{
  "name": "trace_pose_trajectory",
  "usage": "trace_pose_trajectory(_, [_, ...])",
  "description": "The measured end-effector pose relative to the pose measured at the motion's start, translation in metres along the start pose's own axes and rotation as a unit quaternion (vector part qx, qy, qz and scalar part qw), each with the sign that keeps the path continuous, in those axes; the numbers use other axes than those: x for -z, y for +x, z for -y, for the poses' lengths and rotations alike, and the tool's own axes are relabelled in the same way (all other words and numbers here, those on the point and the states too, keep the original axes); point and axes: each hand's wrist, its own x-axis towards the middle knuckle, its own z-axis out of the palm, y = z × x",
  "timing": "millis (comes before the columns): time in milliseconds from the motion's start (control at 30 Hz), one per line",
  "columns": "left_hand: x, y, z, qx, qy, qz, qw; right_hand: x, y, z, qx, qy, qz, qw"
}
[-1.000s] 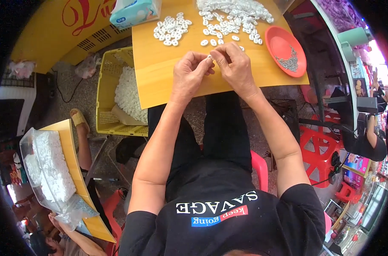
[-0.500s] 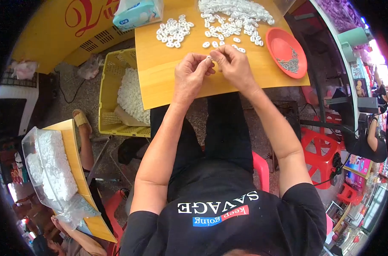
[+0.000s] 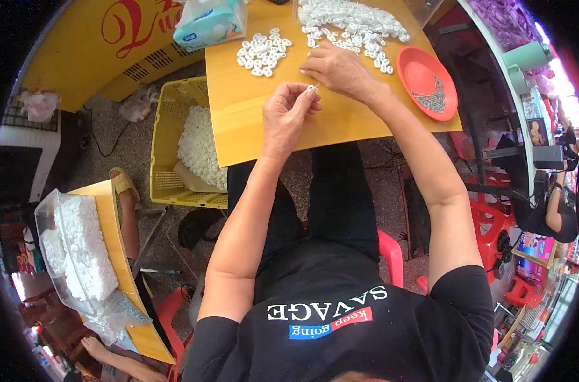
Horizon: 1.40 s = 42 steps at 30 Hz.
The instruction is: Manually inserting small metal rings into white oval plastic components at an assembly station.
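Note:
My left hand (image 3: 286, 114) is pinching a small white oval piece (image 3: 311, 88) between thumb and forefinger, over the front of the yellow table (image 3: 245, 121). A thin metal pin seems to stick out of that piece. Farther off and slightly right, my right hand (image 3: 343, 70) has its fingers curled down at the near edge of the loose white oval pieces (image 3: 350, 39). A bit of white shows at its fingertips, though the fingers hide most of it. Left of them lies a separate group of white oval pieces with dark holes (image 3: 263, 52).
A red plate (image 3: 409, 67) with thin metal pins (image 3: 433, 99) sits at the table's right edge. A tissue pack (image 3: 208, 27) stands back left. Below left is a yellow crate (image 3: 164, 127) of white pieces. Another person's hand (image 3: 97, 349) is by a side table (image 3: 105, 210).
My right hand has moved away from the left hand, forward to the loose white pieces. The left hand stays nearly in place, keeping its white oval piece.

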Motion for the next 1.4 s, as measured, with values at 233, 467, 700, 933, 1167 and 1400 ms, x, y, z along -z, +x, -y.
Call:
trace_pose_trajectory(233, [0.004, 0.0, -0.001, -0.005, -0.047, 0.003, 0.999, 0.016, -0.015, 0.025, -0.295, 0.462, -0.084, 0.832])
trace_pose_trajectory(467, [0.007, 0.004, 0.0, 0.005, -0.094, 0.023, 0.995, 0.021, -0.038, 0.046, -0.342, 0.627, -0.111, 0.691])
trace_pose_trajectory(700, [0.007, 0.004, 0.0, 0.003, -0.092, 0.033, 0.995, 0.023, -0.042, 0.063, -0.343, 0.623, -0.123, 0.692])
trace_pose_trajectory(933, [0.001, 0.004, -0.001, -0.04, -0.098, 0.011, 0.994, 0.019, -0.049, 0.063, -0.363, 0.599, -0.126, 0.703])
trace_pose_trajectory(1167, [0.005, 0.004, 0.002, -0.026, -0.078, 0.026, 0.996, 0.02, -0.047, 0.063, -0.33, 0.552, -0.114, 0.757])
trace_pose_trajectory(1400, [0.003, 0.002, -0.002, -0.004, -0.084, 0.045, 0.995, 0.023, -0.044, 0.061, -0.363, 0.58, -0.125, 0.718])
